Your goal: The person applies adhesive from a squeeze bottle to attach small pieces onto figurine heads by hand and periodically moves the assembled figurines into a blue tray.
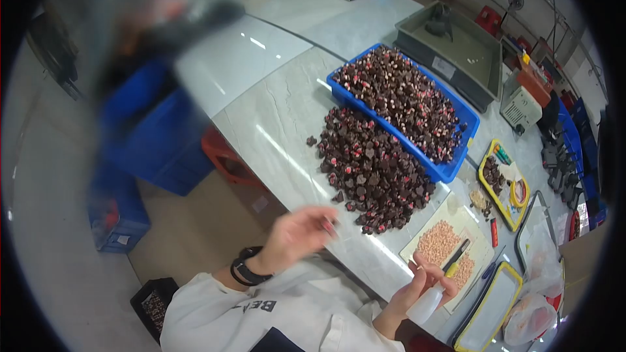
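Observation:
My left hand [301, 240], with a dark band at the wrist, is raised at the table's front edge. Its fingers are pinched on a small dark piece with red on it [328, 223], partly blurred. A heap of small dark flower-shaped pieces [372, 169], some with red centres, lies just beyond it. My right hand [417, 293] is closed around a white translucent plastic bottle [425, 306]. It hovers at the near edge of a pale board [480, 246] spread with small pinkish beads [438, 240]. A yellow-and-black handled tool [456, 257] lies on those beads.
Behind the heap, a blue tray [450, 175] is full of similar dark pieces. A grey bin [482, 91] stands farther back. To the right are a yellow-rimmed tray [505, 212] with tape, another yellow-rimmed tray [486, 313] and plastic bags [531, 318]. Blue crates [166, 150] stand left.

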Available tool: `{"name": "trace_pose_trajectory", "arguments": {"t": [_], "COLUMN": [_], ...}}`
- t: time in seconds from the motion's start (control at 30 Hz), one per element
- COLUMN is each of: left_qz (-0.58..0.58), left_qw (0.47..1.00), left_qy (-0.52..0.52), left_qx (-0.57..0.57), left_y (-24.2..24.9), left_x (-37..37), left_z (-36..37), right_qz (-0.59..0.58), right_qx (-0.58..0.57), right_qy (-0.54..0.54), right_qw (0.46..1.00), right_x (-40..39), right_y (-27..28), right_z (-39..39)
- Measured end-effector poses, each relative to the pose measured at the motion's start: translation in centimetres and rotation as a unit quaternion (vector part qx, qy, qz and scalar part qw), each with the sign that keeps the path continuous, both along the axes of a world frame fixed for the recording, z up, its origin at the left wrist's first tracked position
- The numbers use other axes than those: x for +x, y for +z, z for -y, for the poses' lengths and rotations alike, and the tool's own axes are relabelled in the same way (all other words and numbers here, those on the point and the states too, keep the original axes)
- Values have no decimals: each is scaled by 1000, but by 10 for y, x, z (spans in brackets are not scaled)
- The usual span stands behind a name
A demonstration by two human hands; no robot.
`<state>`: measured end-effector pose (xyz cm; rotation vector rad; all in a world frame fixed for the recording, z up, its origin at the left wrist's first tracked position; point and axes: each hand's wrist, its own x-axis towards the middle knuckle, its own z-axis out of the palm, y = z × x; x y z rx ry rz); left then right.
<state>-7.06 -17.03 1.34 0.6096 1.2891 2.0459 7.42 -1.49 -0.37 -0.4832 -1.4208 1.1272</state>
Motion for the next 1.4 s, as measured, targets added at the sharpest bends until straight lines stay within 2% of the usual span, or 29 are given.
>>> {"name": "trace_pose_trajectory", "arguments": {"t": [0.07,0.13,0.17,0.2,0.27,0.4,0.53,0.6,0.73,0.8,0.83,0.9,0.93,1.1,1.23,1.3,1.4], "left_qz": [82,108,62,55,20,48,4,6,41,60,59,60,54,39,19,21,-34], "left_qw": [979,970,972,974,979,980,972,970,959,955,953,950,948,956,956,956,954], "left_qy": [-186,-215,-220,-211,-197,-192,-233,-243,-278,-289,-296,-307,-312,-290,-287,-286,-295], "left_qx": [32,44,56,52,44,12,16,16,22,9,2,-5,-15,-35,-52,-55,-42], "left_y": [14,16,13,12,9,-5,-15,-20,-26,-29,-30,-31,-31,-34,-39,-42,-43], "left_x": [14,17,17,21,22,30,28,28,22,20,18,14,12,6,3,4,3], "left_z": [-15,-37,-48,-56,-68,-77,-90,-97,-108,-114,-116,-120,-122,-134,-141,-144,-147], "right_qz": [33,6,-6,10,-4,-1,-19,-1,29,108,114,173,177,158,146,119,94], "right_qx": [37,19,18,31,46,30,23,53,66,137,134,77,78,116,100,97,83], "right_qy": [35,87,94,141,168,140,115,174,148,76,69,153,151,147,144,86,68], "right_qw": [998,996,995,989,985,990,993,983,986,982,982,970,969,970,974,984,990], "right_x": [-9,-16,-17,-10,-6,4,10,18,18,14,17,24,23,13,7,1,-1], "right_y": [10,18,21,24,18,6,-8,-12,-24,-22,-19,-12,-11,-15,-28,-36,-39], "right_z": [10,11,10,4,-6,-8,-17,-29,-39,-42,-43,-45,-49,-73,-70,-69,-68]}}
